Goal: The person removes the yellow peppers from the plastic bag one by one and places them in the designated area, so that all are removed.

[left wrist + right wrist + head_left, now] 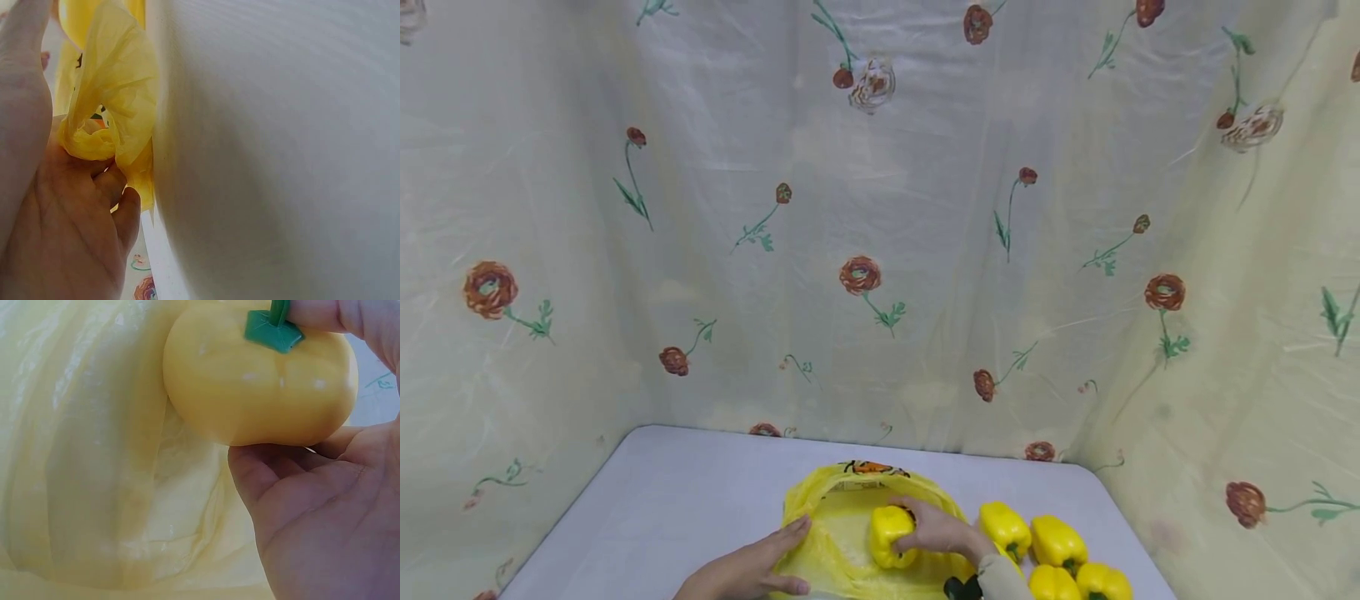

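Note:
A yellow plastic bag [842, 533] lies on the table with its mouth spread toward me. My right hand [936, 529] grips a yellow bell pepper [889, 533] within the bag's mouth. In the right wrist view the thumb presses beside the green stem of this bell pepper [262, 381], and the fingers support its other side. Along the bag's left rim, my left hand [752, 562] rests with fingers extended and the thumb apart. Crumpled plastic of the bag [125, 94] covers part of the left fingers in the left wrist view.
Several more yellow bell peppers [1058, 542] sit grouped to the right of the bag, by my right forearm. The white table [685, 475] stretches left and behind the bag. A flower-printed curtain [925, 358] encloses the table at the back and sides.

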A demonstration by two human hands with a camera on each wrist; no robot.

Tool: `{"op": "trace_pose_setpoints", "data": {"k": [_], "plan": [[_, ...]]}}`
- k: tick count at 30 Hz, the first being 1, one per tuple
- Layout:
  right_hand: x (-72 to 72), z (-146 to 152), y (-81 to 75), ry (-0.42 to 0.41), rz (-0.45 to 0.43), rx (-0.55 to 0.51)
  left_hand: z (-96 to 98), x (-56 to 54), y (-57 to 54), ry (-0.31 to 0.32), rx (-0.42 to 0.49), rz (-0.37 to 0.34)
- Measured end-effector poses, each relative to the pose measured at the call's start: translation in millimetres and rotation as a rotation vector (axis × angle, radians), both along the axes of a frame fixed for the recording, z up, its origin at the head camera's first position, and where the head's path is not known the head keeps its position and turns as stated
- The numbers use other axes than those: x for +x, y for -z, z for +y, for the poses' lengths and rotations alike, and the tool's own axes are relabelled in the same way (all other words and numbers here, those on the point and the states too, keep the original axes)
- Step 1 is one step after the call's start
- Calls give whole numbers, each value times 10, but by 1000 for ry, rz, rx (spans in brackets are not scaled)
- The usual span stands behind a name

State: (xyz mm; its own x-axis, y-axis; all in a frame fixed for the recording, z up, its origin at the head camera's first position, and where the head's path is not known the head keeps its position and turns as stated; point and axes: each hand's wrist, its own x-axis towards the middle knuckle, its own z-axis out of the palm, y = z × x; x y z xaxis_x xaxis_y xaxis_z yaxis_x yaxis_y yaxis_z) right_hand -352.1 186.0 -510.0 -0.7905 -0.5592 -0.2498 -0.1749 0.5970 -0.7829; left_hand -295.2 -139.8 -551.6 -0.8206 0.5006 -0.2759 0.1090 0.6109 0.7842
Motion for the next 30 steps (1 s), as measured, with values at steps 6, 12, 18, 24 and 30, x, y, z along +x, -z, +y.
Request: {"op": "trace_pose_setpoints", "data": {"k": [6,12,18,24,30], "plan": [[-1,18,-12,2,-12,-3,8,-5,3,13,-32,30],[4,32,-43,0,-2,6,0,-10,13,37,-49,65],[70,57,-95,-21,-7,-37,1,0,-7,11,1,-1],[159,93,-171,-34,-28,-91,-5,17,-23,50,-24,53],[248,119,-250,-47,-25,-114,-11,18,-9,70,-29,73]]}}
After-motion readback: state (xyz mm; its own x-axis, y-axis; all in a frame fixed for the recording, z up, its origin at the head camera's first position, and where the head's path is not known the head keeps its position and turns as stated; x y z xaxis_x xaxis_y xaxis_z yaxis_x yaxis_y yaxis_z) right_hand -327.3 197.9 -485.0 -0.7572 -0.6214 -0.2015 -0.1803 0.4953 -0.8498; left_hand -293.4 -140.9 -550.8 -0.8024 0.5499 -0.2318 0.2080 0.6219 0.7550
